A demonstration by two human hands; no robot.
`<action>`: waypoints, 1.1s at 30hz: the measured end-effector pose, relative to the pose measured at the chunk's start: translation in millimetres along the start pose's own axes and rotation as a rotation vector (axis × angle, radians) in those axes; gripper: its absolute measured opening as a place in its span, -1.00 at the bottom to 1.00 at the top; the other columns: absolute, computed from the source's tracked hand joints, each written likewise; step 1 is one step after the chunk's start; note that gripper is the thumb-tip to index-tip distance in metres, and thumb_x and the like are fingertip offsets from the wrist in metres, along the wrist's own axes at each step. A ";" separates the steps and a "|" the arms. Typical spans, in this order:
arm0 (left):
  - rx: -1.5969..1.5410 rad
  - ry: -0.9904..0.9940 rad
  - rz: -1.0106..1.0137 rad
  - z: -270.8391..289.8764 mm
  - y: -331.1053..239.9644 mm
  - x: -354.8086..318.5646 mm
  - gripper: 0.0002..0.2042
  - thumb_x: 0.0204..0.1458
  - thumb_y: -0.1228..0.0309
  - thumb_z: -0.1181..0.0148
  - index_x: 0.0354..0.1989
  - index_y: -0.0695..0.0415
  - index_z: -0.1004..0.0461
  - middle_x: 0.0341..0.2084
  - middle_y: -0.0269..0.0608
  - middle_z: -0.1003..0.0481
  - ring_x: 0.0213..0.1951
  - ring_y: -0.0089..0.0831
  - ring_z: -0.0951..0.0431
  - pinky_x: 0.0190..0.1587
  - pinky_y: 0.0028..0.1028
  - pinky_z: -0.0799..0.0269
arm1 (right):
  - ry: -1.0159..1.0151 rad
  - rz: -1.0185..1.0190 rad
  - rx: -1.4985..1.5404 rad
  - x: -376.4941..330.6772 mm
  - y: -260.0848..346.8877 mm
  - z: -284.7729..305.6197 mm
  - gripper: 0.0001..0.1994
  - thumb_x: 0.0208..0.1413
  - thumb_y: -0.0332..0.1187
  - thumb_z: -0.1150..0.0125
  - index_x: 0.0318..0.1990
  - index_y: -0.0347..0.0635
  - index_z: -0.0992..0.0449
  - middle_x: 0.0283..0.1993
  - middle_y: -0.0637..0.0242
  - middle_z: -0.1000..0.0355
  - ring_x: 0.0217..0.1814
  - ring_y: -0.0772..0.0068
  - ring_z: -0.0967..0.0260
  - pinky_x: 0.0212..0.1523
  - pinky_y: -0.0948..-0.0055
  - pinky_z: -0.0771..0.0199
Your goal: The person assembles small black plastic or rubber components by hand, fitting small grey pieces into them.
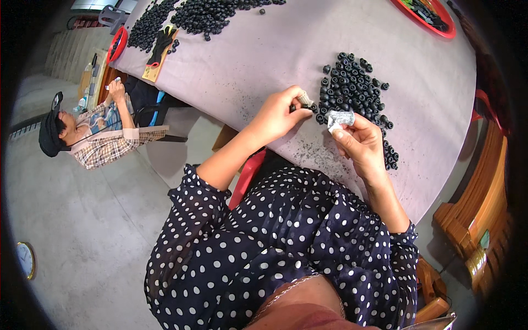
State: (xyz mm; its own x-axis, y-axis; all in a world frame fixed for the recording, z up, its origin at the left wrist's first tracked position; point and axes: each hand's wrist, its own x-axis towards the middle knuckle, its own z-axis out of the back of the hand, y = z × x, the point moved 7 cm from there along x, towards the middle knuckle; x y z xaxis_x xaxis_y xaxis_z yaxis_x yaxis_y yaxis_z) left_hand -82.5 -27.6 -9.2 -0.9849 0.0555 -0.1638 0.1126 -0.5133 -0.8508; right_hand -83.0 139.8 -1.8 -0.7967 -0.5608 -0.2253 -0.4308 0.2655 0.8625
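Note:
My left hand (283,114) is closed in a pinch above the table, at the left edge of a pile of small black round hollow parts (347,82). Dark pieces show at its fingers, like the parts in the pile. A pale wrap (304,99) covers its index fingertip. Close by, my right hand (360,144) has thumb and index finger bent toward each other at the pile's lower edge. A smudged grey-white wrap (341,117) is on that index finger, and white material shows at the thumb. Whatever lies between these fingers is hidden.
Black crumbs (313,157) are scattered over the cloth-covered table (264,60). Larger heaps of black parts (203,19) lie at the far left, beside a dark glove (160,45) on a board. A red tray (448,22) stands far right. Another person (104,135) sits at left.

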 end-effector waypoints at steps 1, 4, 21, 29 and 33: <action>0.001 0.001 -0.002 1.4 -0.5 -1.9 -0.88 -0.07 0.47 -0.17 -0.39 0.19 -0.38 -0.64 -0.43 -0.36 -0.60 -0.65 -0.29 -0.54 -0.61 -0.21 | -0.006 -0.011 -0.036 0.0 -0.2 -0.1 -0.80 0.00 -0.50 -0.17 -0.18 -0.29 -0.45 -0.44 0.51 -0.37 -0.57 0.82 -0.15 -0.61 0.79 -0.11; -1.083 0.097 0.374 -14.7 15.6 -14.7 -0.95 0.03 0.47 -0.09 -0.41 0.14 -0.37 -0.63 -0.41 -0.35 -0.62 -0.68 -0.28 -0.57 -0.67 -0.19 | 0.033 0.005 -0.055 -0.7 2.9 -4.9 -0.78 0.00 -0.51 -0.17 -0.16 -0.29 -0.44 -0.40 0.51 -0.38 -0.51 0.82 -0.19 -0.55 0.78 -0.16; -1.230 0.085 0.387 -53.5 -5.6 -34.9 -0.88 0.11 0.42 0.01 -0.33 0.21 -0.40 -0.58 -0.36 -0.39 -0.60 -0.65 -0.38 -0.56 -0.66 -0.37 | 0.045 -0.009 -0.038 -3.7 -0.6 -7.0 -0.77 0.01 -0.49 -0.17 -0.14 -0.31 -0.43 -0.36 0.47 -0.40 -0.45 0.80 -0.24 -0.51 0.77 -0.22; -1.297 0.100 0.386 -44.8 -13.4 -40.7 -0.79 0.07 0.51 0.01 -0.13 0.30 -0.38 -0.37 -0.18 -0.49 -0.36 -0.48 -0.54 -0.25 -0.54 -0.53 | 0.030 -0.015 -0.017 -0.2 1.8 -6.2 -0.78 0.02 -0.48 -0.17 -0.15 -0.29 -0.44 -0.37 0.48 -0.40 -0.47 0.81 -0.22 -0.53 0.77 -0.20; -1.442 0.168 0.430 -50.1 -8.1 -39.5 -0.79 0.06 0.53 -0.01 -0.13 0.30 -0.39 -0.34 -0.16 -0.49 -0.34 -0.47 -0.54 -0.24 -0.55 -0.53 | 0.015 -0.015 -0.006 1.0 1.0 -4.4 -0.79 0.02 -0.49 -0.16 -0.16 -0.29 -0.44 -0.36 0.47 -0.40 -0.49 0.80 -0.22 -0.53 0.77 -0.21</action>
State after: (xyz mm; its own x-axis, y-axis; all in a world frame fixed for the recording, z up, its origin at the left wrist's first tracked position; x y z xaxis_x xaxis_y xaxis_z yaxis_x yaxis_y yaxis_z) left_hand -37.9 17.3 -20.8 -0.8301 0.2694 -0.4883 0.5058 0.7324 -0.4557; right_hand -82.4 136.0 0.8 -0.7840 -0.5761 -0.2312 -0.4399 0.2528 0.8617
